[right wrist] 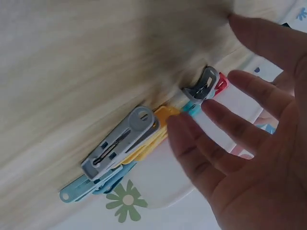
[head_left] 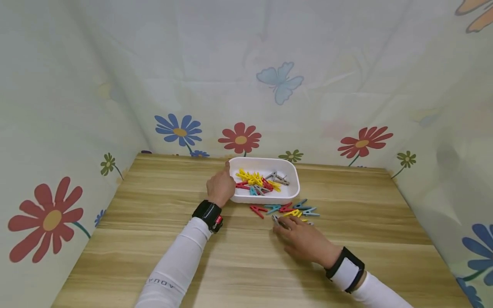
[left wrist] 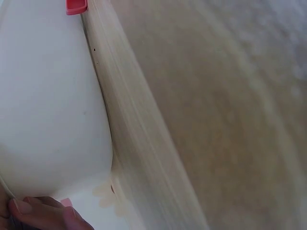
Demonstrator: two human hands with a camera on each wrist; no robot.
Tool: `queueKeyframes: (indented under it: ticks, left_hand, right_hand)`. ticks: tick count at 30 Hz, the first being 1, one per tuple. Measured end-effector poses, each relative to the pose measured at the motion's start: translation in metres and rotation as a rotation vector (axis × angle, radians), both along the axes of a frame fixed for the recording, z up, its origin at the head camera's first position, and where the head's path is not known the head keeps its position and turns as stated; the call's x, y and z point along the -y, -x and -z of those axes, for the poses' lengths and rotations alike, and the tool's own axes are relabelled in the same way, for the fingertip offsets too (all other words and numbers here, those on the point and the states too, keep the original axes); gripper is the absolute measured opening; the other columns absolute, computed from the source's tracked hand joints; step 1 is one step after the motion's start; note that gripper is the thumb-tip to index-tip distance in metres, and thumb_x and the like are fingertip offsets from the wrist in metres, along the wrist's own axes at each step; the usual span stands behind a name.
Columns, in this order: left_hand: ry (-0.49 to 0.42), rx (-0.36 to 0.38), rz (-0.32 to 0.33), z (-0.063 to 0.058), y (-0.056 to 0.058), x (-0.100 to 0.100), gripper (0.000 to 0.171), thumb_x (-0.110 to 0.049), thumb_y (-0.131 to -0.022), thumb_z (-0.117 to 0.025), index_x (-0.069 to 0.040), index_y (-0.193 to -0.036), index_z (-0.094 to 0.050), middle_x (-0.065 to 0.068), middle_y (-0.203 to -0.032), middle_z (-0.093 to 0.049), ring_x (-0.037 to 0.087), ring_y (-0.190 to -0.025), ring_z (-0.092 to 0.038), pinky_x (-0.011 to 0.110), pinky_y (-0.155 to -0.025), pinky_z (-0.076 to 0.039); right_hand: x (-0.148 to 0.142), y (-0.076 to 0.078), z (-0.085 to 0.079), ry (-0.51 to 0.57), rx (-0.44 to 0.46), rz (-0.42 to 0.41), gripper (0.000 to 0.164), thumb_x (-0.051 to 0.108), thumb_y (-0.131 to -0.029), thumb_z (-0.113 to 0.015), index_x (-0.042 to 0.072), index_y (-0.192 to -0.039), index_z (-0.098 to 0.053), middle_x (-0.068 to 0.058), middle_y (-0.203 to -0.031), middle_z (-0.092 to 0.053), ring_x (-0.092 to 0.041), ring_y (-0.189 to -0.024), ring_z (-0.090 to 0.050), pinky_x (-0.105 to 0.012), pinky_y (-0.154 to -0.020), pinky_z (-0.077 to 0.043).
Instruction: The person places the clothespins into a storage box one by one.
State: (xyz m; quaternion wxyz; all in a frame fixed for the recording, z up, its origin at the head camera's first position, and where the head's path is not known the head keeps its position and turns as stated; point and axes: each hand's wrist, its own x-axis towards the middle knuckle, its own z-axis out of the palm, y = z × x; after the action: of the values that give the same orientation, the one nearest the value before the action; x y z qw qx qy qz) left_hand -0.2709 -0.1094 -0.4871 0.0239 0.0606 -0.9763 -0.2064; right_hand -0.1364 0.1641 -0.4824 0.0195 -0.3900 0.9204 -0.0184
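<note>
While the left hand (head_left: 221, 186) is holding a white tray (head_left: 262, 200), the right hand (head_left: 306, 241) is hovering over loose clothespins (head_left: 293, 213)

From my remote station, I am seeing the right hand's fingers parting loosely, thumb well apart, gripping nothing. The left hand's fingers are bending at the tray's left rim, one stretching toward the far corner; how firmly they are holding, I cannot tell.

A grey clothespin (head_left: 275, 219) is lying on the wooden table (head_left: 115, 239) at the right hand's fingertips, just nearer than the colored pins bordering the tray's near side. I am judging it light, stiff, springy and slightly slick, hardly fragile; I am favoring a pinch across its middle, since squeezing the handles would be opening it.

Its long axis is running roughly far left to near right, partly hiding beneath the fingers, so I cannot tell which end is which. Left of it, a red clothespin (head_left: 258, 210) is pointing its parted legs rightward. More clothespins (head_left: 250, 177) are lying jumbled inside the tray.
</note>
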Motion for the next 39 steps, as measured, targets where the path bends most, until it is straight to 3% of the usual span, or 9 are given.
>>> queueKeyframes:
  ticks: [5,11,20,29,36,39]
  left_hand:
    - [0.002,0.003,0.005,-0.001,0.000,0.001,0.063,-0.024,-0.098,-0.052,-0.015,-0.155,-0.030,0.006,-0.066,-0.052,0.023,-0.052,-0.051,0.030,-0.048,-0.036]
    - [-0.009,-0.006,0.015,0.000,-0.001,0.001,0.063,-0.025,-0.097,-0.054,-0.014,-0.155,-0.031,0.006,-0.065,-0.050,0.023,-0.051,-0.050,0.029,-0.047,-0.033]
    - [-0.008,-0.011,0.010,-0.002,-0.003,0.000,0.063,-0.024,-0.097,-0.054,-0.013,-0.155,-0.032,0.006,-0.065,-0.051,0.023,-0.051,-0.050,0.030,-0.046,-0.034]
    - [-0.011,0.006,0.004,-0.001,-0.002,0.001,0.063,-0.024,-0.097,-0.053,-0.015,-0.155,-0.031,0.006,-0.065,-0.052,0.024,-0.051,-0.051,0.030,-0.046,-0.035]
    - [-0.018,0.003,-0.002,-0.002,-0.002,0.000,0.063,-0.024,-0.097,-0.053,-0.015,-0.155,-0.031,0.007,-0.066,-0.053,0.024,-0.052,-0.051,0.030,-0.047,-0.036]
    - [-0.007,-0.039,0.006,0.000,-0.003,0.001,0.060,-0.023,-0.097,-0.053,-0.013,-0.153,-0.035,0.007,-0.064,-0.053,0.023,-0.051,-0.052,0.032,-0.045,-0.037]
  right_hand:
    - [0.000,0.001,0.004,0.037,-0.018,-0.007,0.055,0.020,-0.084,-0.074,0.016,-0.136,-0.057,-0.015,-0.138,-0.053,-0.034,-0.112,-0.063,-0.049,-0.081,-0.056]
    - [0.001,0.000,0.007,0.095,-0.046,-0.056,0.038,0.003,-0.085,-0.069,0.011,-0.122,-0.064,-0.009,-0.119,-0.057,-0.021,-0.097,-0.064,-0.038,-0.079,-0.057]
    - [0.003,-0.001,0.011,0.151,-0.164,-0.143,0.011,0.013,-0.088,-0.071,0.012,-0.096,-0.063,0.000,-0.091,-0.055,-0.013,-0.073,-0.058,-0.030,-0.060,-0.049]
    - [0.014,0.007,-0.026,0.065,-0.047,-0.080,0.017,0.013,-0.083,-0.075,0.018,-0.092,-0.063,0.005,-0.088,-0.053,-0.007,-0.068,-0.049,-0.023,-0.055,-0.039]
    - [0.015,0.019,-0.055,0.165,-0.130,-0.092,0.019,0.014,-0.082,-0.077,0.017,-0.088,-0.059,0.005,-0.086,-0.054,-0.009,-0.069,-0.049,-0.022,-0.055,-0.038]
    - [0.014,0.025,-0.071,0.170,-0.138,-0.069,0.018,0.015,-0.082,-0.077,0.017,-0.090,-0.062,0.005,-0.086,-0.056,-0.007,-0.066,-0.050,-0.021,-0.055,-0.040]
